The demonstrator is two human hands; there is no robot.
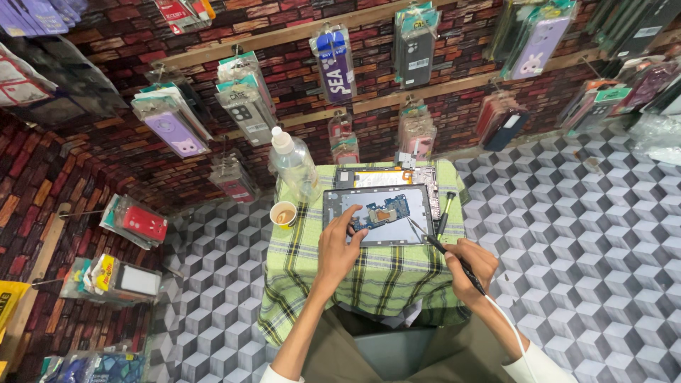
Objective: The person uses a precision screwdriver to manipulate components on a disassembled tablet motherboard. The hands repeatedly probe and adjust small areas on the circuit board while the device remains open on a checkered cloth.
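Held pen-like in the right hand (474, 264) is a thin black corded soldering tool (454, 259); the open grey tablet with blue circuit board (379, 214) is steadied by the left hand's (339, 245) fingertips on the green-plaid-covered bench (312, 273).

Woven checked cloth (312, 262), matt green and yellow, drapes the small table; on it an opened tablet (379, 213) shows a smooth grey metal-looking inner plate, far left a clear glossy plastic bottle (294, 167), a paper cup (284, 213) beside it.
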